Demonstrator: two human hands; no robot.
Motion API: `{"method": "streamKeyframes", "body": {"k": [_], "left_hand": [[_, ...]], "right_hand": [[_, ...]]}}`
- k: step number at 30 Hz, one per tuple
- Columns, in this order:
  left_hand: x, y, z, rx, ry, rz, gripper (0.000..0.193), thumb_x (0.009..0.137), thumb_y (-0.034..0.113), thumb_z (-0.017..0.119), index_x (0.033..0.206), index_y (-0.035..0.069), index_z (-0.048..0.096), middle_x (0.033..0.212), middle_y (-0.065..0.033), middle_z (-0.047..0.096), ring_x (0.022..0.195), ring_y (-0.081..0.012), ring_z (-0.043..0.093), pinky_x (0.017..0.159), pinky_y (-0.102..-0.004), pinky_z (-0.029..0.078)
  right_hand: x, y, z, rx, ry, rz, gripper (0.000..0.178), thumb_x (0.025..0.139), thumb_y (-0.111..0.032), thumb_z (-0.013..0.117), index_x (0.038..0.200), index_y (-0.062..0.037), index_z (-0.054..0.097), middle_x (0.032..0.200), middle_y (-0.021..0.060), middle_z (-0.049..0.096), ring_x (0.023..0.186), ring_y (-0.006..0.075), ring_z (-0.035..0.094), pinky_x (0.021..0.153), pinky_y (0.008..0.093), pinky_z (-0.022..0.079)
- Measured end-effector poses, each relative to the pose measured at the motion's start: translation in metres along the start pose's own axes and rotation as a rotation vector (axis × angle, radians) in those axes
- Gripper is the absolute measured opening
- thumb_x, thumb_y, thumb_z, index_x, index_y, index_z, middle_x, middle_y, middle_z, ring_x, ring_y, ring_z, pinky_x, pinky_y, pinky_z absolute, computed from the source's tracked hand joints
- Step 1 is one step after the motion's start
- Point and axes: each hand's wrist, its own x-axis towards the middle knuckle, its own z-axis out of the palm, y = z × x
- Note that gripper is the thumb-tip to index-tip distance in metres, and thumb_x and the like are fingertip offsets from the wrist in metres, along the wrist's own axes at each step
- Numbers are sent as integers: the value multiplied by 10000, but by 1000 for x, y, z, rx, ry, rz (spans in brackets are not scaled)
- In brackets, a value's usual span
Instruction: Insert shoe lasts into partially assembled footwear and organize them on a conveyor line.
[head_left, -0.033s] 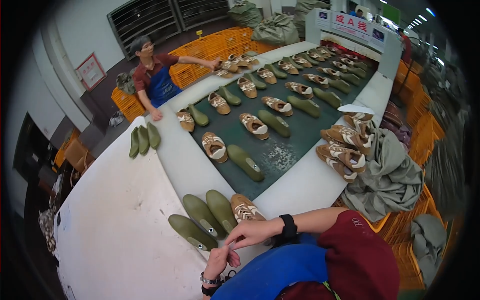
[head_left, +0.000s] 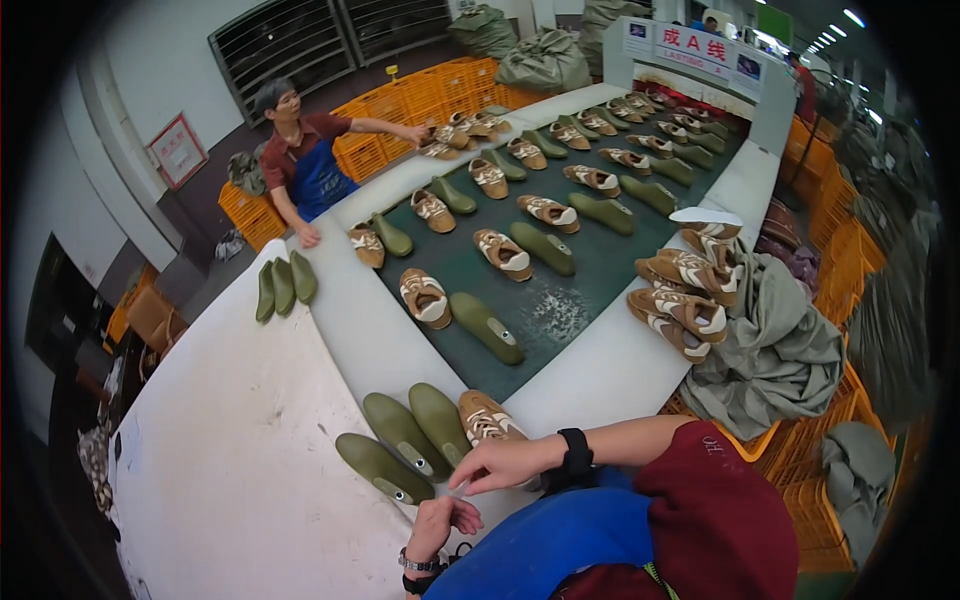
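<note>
Low in the picture, my right hand (head_left: 500, 463) reaches in from the right with thumb and fingertips pinched together. A tiny pale scrap seems to show at its fingertips, too small to name. Just below, my left hand (head_left: 442, 523) is loosely open, its fingers slightly bent and apart from the right ones. Directly beyond my hands, green shoe lasts (head_left: 404, 433) lie side by side on the white table. Next to them stands a brown sneaker (head_left: 485, 415) with white stripes, its rear hidden behind my right hand.
A dark green conveyor belt (head_left: 560, 315) carries rows of brown sneakers and green lasts. More sneakers (head_left: 685, 290) are piled on its right ledge beside a grey-green sack (head_left: 770, 345). Across the left side, a co-worker (head_left: 305, 150) touches sneakers. Orange crates (head_left: 810, 500) stand at right.
My fingertips, which met a moment before, have come slightly apart. My left hand is a little lower, and the whole view has shifted slightly.
</note>
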Motion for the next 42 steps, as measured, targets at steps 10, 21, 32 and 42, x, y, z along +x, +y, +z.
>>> {"method": "streamKeyframes", "body": {"k": [10,21,32,42], "left_hand": [[-21,-26,-21,57,494,22,236,896,143,493,1031,-32,576,823,-101,642,681,-135,607,604,-230,488],[-6,-58,-74,841,850,128,459,765,176,640,1150,-9,471,1213,-272,415,1119,-372,418,942,-408,351],[49,-100,-91,835,1096,239,386,694,102,647,1050,13,527,1221,-249,394,1153,-386,363,996,-430,292],[39,-101,-88,740,1101,245,319,684,71,580,995,16,531,1212,-233,400,1148,-382,366,990,-422,295]], "right_hand": [[-146,125,-128,-802,834,981,517,724,-73,521,1232,-64,428,1140,248,469,936,397,545,818,424,451],[-153,140,-62,-1043,559,1009,431,793,-138,470,1222,-106,486,1212,182,399,1054,335,437,820,423,448],[-143,142,-63,-1033,493,1063,465,798,-124,450,1259,-70,427,1260,225,359,1082,358,417,835,435,437],[-130,153,-42,-1092,586,1127,482,833,-149,408,1290,-4,351,1322,299,285,1193,406,326,891,535,360]]}}
